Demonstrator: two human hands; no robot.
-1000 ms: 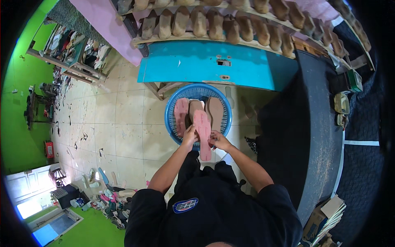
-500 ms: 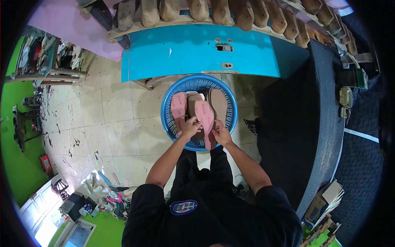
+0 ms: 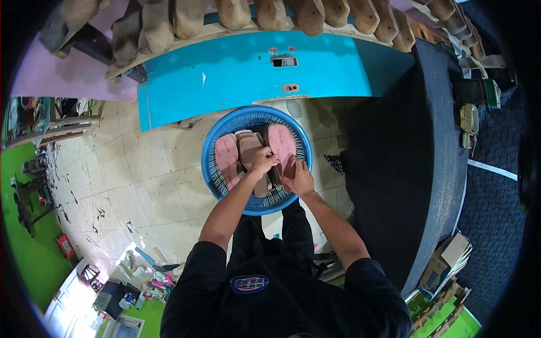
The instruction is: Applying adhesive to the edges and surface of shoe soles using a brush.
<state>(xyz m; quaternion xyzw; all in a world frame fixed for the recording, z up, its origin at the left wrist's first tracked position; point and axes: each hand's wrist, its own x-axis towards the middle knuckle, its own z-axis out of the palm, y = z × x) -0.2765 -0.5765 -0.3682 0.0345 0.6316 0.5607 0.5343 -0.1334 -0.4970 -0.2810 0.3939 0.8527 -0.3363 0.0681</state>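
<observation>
A round blue plastic basket (image 3: 209,188) stands in front of me with several shoe soles in it. At its right side a pink insole (image 3: 281,141) lies over a darker brown sole, toe end away from me. My right hand (image 3: 300,179) grips the near right edge of this insole, fingers and thumb closed round it. My left hand (image 3: 264,161) is closed in a pinch at the insole's left edge; what its fingertips hold is hidden. Another pink sole (image 3: 226,153) lies on the left, and a brown sole (image 3: 249,146) sits between them, partly under my left hand.
Beyond the basket is a blue panel (image 3: 214,70) with a row of wooden shoe lasts (image 3: 234,14) above it. A black-draped table (image 3: 389,169) stands on the right. Dark scraps lie on the tiled floor (image 3: 146,174) to the left, and a pile of mixed items (image 3: 160,281) sits lower left.
The pink insole between my hands, slanted toward me before, now lies over the right-hand brown sole. My hands have shifted with it, and the view has turned a little.
</observation>
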